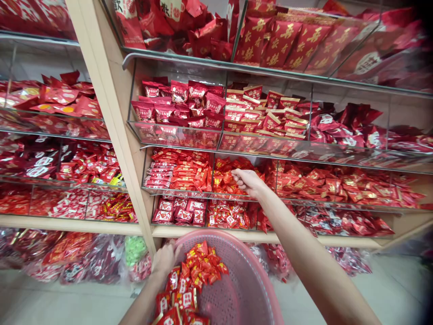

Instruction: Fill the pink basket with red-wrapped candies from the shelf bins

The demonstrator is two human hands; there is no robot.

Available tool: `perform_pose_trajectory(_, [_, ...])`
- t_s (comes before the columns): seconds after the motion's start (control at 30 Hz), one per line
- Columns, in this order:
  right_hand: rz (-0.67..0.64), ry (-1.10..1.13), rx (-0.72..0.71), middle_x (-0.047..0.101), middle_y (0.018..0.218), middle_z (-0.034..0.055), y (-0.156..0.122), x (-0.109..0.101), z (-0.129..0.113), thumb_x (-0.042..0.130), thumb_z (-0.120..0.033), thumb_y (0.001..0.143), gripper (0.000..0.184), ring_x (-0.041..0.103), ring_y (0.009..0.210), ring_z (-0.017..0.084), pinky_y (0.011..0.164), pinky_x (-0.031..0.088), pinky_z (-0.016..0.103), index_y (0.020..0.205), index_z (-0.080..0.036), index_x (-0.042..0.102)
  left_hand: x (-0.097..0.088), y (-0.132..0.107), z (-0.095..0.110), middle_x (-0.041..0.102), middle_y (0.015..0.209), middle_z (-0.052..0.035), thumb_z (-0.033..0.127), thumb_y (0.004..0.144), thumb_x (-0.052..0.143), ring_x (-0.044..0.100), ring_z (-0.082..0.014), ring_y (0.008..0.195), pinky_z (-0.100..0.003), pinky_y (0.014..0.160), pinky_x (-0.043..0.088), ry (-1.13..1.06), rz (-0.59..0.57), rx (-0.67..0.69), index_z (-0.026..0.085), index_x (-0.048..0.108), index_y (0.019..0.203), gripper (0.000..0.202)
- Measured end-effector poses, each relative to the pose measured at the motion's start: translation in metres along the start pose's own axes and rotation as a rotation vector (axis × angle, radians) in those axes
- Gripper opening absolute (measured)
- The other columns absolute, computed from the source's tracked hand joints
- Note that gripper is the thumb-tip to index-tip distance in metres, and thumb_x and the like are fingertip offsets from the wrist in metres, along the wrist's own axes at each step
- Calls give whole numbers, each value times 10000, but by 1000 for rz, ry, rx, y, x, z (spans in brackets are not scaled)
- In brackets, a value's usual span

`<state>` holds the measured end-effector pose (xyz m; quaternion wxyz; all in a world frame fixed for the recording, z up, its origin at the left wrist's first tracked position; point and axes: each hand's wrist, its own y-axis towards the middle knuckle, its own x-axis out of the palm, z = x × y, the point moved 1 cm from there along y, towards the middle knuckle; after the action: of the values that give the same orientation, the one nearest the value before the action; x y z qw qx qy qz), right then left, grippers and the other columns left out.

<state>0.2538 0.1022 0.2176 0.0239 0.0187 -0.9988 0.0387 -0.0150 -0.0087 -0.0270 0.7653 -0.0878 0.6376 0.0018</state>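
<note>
Left hand (165, 259) has its fingers curled over the rim of the pink basket (240, 271), which I see just in front of the wooden shelves (110, 113). Right hand (248, 180) reaches across to the small orange packets (221, 174) in a clear-fronted compartment; its fingers are bent and drawn close together, and I cannot tell whether a packet sits between them. Inside the basket I see a heap of small orange-red packets (204, 266), with larger red packets (184, 298) touching it on the near side. Directly below the right hand's compartment lie white-labelled packets (228, 214); above it stand gold-edged packets (264, 113).
</note>
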Motion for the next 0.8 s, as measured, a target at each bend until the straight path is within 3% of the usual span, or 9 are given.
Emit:
perform_pose_trajectory(0.2, [-60,-175,-184,450,467,-57,-43,1,-12,582,-314,714,244,313,350,8,319,195,135,571,-158,461,3,1,-1,676,896,-123,506,855,197,636,-243,838,-309,685,456,17,9,16,163,544,1034,519])
perform_pose_trajectory(0.33, [-314,-334,-214,520,525,-40,-82,19,6,518,-406,766,256,406,401,38,375,277,148,659,-179,469,5,2,-1,679,876,-132,508,853,202,637,-261,827,-333,677,457,25,21,12,161,546,1034,522])
perform_pose_trajectory(0.47, [-567,-599,-264,558,613,-22,-94,37,68,423,-361,827,222,486,529,72,498,356,182,713,-178,480,4,1,0,674,902,-128,507,854,197,636,-240,828,-306,676,452,-15,-10,-5,157,542,1034,523])
perform_pose_trajectory(0.6, [-585,-1018,-385,504,582,-31,-87,46,146,424,-250,810,196,396,529,71,507,281,199,641,-165,475,2,-1,1,669,917,-133,524,849,190,629,-240,855,-300,699,449,-10,-20,-21,150,548,1047,555])
perform_pose_trajectory(0.7, [-654,-1096,-336,488,560,-33,-82,54,190,422,-197,787,181,362,509,66,478,239,200,621,-157,479,2,-1,2,668,915,-131,520,852,182,628,-244,853,-302,702,452,5,-15,-14,150,544,1067,561])
perform_pose_trajectory(0.8, [-739,-1047,-210,497,542,-38,-79,64,216,441,-196,767,144,400,495,65,462,260,181,641,-153,496,3,0,1,668,902,-131,519,853,176,630,-247,845,-305,697,455,24,-3,-3,147,545,1057,562])
